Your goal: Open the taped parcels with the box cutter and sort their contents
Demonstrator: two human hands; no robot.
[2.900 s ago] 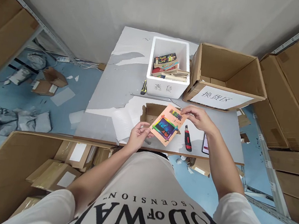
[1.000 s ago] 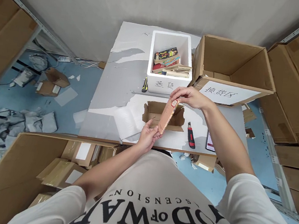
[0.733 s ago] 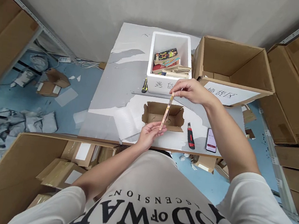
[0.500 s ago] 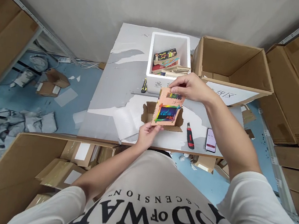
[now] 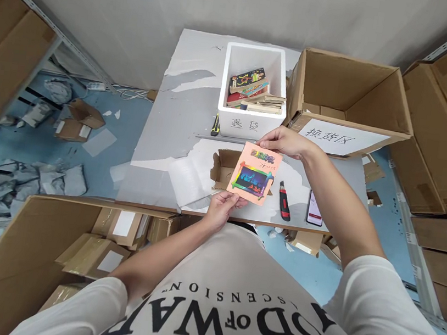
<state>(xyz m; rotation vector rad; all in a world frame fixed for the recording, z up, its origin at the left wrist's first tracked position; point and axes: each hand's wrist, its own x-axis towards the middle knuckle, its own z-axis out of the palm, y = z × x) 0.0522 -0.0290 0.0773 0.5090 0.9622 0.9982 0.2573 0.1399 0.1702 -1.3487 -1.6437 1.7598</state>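
A pink book with a rainbow-framed picture on its cover is held up between both hands, cover facing me. My left hand is closed on its lower left corner. At the top edge, the fingers of my right hand pinch it. Partly hidden behind the book lies a small opened cardboard box on the table. To the left of that box is a sheet of white bubble wrap. A red and black box cutter and a phone rest on the right.
Behind the hands stands a white foam box holding several books, with a yellow and black cutter beside it. A large cardboard box is on its right. Below the table's left front edge, a big carton contains several parcels.
Both hands have moved slightly down and to the right with the book. Its cover has turned to face me more squarely.
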